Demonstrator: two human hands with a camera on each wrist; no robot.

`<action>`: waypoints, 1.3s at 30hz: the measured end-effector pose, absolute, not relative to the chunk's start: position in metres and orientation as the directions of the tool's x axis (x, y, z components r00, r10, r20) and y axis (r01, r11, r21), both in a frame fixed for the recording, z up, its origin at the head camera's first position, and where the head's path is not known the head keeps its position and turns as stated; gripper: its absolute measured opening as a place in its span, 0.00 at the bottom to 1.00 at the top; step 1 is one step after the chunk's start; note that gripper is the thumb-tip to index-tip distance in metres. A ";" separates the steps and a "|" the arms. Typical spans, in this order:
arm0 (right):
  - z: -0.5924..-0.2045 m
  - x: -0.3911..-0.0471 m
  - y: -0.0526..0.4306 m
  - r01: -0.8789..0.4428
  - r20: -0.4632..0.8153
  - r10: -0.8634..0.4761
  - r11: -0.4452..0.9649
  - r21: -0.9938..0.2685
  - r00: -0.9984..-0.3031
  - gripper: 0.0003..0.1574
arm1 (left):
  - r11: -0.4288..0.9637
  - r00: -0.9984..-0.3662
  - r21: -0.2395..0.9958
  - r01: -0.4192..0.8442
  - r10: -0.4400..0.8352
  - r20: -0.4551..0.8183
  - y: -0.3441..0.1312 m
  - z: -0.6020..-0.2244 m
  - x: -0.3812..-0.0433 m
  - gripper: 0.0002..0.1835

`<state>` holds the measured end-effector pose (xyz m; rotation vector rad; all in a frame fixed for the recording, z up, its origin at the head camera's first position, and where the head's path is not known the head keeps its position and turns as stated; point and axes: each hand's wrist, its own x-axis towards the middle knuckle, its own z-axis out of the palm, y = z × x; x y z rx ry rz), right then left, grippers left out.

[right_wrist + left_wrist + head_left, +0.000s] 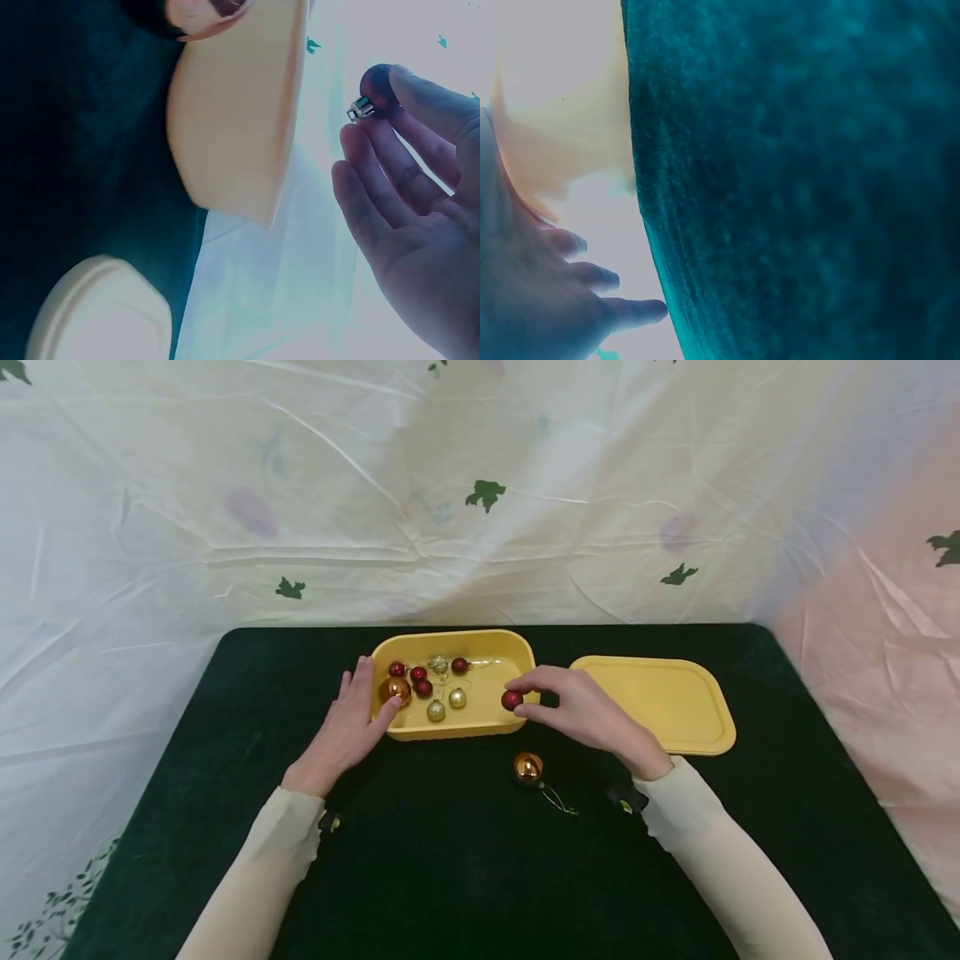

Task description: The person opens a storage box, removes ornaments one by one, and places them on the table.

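Right hand [573, 706] pinches a small red bauble [512, 700] between thumb and fingertips; metal cap visible in the right wrist view. In the head view that bauble sits at the right end of the yellow box [423, 733]; right wrist view has it clear of the box wall. Left hand [341, 727] has its fingers fairly straight along the box's left side, thumb reaching over the near-left rim and overlapping a large copper bauble [394, 687]; can't tell if thumb touches it. Box also holds four small red baubles [423, 688], mostly left of centre, and three gold baubles [457, 697], two near and one far. Second copper bauble [528, 766] lies outside, near side of the box, gold loop pointing near-right. Yellow lid [652, 702] lies flat right of the box, partly behind the right forearm. All on a dark green tabletop [465, 860]; pale patterned sheet [480, 560] at the far side.
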<state>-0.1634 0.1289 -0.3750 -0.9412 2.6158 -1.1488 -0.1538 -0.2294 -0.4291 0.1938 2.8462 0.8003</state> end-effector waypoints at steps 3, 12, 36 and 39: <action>-0.377 -0.156 0.138 -0.474 0.122 -0.570 0.523 -0.708 -0.812 0.23 | 0.847 -0.976 0.525 0.082 0.175 -0.131 -0.230 -0.431 -0.154 0.49; -0.387 -0.135 0.161 -0.444 0.119 -0.518 0.564 -0.696 -0.847 0.24 | 0.842 -0.975 0.532 0.086 0.181 -0.130 -0.230 -0.430 -0.154 0.50; -0.426 -0.102 0.184 -0.342 -0.001 -0.473 0.639 -0.689 -0.881 0.23 | 0.850 -0.972 0.520 0.087 0.187 -0.142 -0.232 -0.430 -0.155 0.49; -0.429 -0.101 0.184 -0.337 -0.013 -0.474 0.646 -0.684 -0.881 0.23 | 0.851 -0.972 0.518 0.089 0.188 -0.142 -0.231 -0.429 -0.155 0.49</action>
